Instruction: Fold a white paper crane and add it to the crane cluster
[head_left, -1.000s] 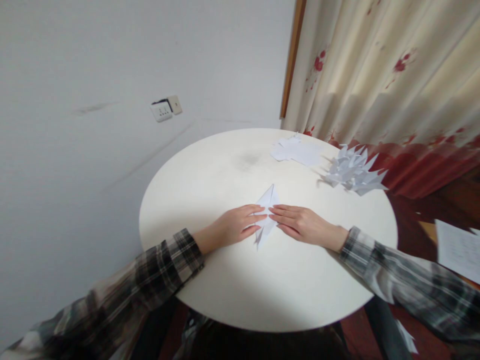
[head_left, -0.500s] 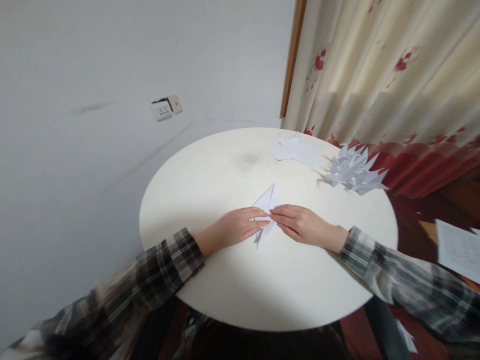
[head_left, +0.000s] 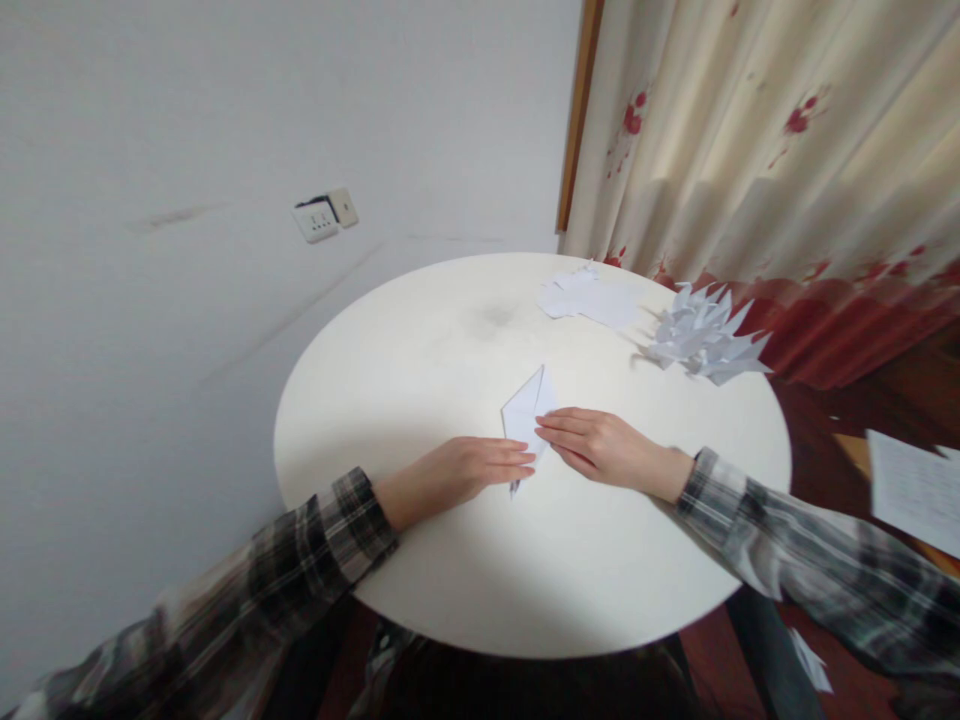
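Observation:
A folded piece of white paper, kite-shaped with a pointed top, lies on the round white table in front of me. My left hand rests its outstretched fingers flat across the lower part of the paper, covering some of it. At the paper's right edge, my right hand has its fingers closed together on the fold, with its fingertips close to the left ones. A narrow lower tip of the paper pokes out below my left fingers.
White paper sheets lie at the table's back. Right of them is a cluster of pointed folded paper pieces. A curtain hangs behind, and a wall with a socket stands at left. Written sheets lie beyond the table's right edge.
My left hand has slid down the paper towards me, uncovering its middle left part. My right hand stays at the right edge. The whole view has shifted slightly.

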